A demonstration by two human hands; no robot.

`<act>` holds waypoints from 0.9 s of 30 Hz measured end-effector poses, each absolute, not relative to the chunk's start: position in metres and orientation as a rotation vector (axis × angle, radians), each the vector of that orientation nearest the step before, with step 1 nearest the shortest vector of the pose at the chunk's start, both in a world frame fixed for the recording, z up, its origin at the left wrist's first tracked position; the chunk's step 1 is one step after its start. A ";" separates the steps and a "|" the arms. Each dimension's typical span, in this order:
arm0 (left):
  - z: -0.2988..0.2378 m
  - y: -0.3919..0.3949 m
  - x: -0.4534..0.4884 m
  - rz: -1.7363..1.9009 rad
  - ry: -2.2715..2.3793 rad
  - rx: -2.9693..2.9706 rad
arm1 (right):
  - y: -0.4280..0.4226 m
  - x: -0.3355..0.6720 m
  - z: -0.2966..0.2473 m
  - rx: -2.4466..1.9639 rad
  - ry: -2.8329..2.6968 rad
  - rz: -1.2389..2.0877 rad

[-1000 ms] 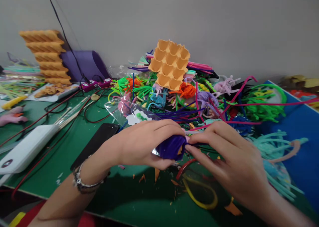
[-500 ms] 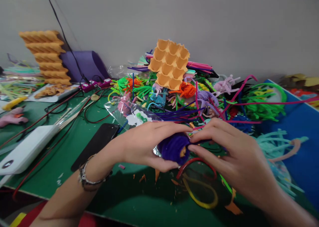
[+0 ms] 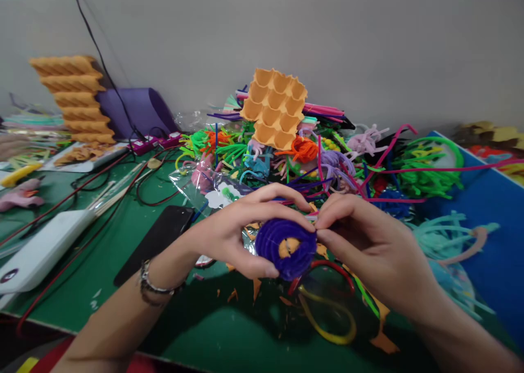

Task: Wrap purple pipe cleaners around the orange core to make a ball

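Note:
A round piece wound with dark purple pipe cleaner (image 3: 268, 241) is held above the green table. A patch of orange egg carton (image 3: 289, 247) shows at its centre. My left hand (image 3: 241, 226) is closed around its left side, with the thumb below and the fingers over the top. At its right edge my right hand (image 3: 364, 242) pinches with thumb and forefinger; a purple strand's end seems to be there, mostly hidden by the fingertips. Just below lie a red pipe cleaner loop (image 3: 347, 277) and a yellow one (image 3: 346, 337).
A heap of coloured pipe cleaners (image 3: 233, 152) with an orange egg carton piece (image 3: 274, 108) on top stands behind my hands. To the left lie a black phone (image 3: 155, 245), a white glue gun (image 3: 45, 253) and red cables. A blue box (image 3: 487, 209) borders the right side.
The wound piece has turned so its orange centre faces me more. The purple strand that stretched between my right fingers is now mostly out of sight. Another hand appears at the far left.

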State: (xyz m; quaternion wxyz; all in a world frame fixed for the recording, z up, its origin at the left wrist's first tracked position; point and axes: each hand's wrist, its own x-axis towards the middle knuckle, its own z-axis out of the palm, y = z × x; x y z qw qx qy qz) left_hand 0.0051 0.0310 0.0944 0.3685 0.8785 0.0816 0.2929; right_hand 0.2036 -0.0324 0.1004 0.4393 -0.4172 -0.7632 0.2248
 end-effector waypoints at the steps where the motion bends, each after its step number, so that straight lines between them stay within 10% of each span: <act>1: 0.093 0.032 0.005 0.757 0.218 2.251 | -0.032 0.203 0.099 -1.025 -1.878 0.589; 27: 0.070 0.030 0.017 0.793 -0.042 1.725 | -0.032 0.190 0.080 -0.749 -1.855 0.526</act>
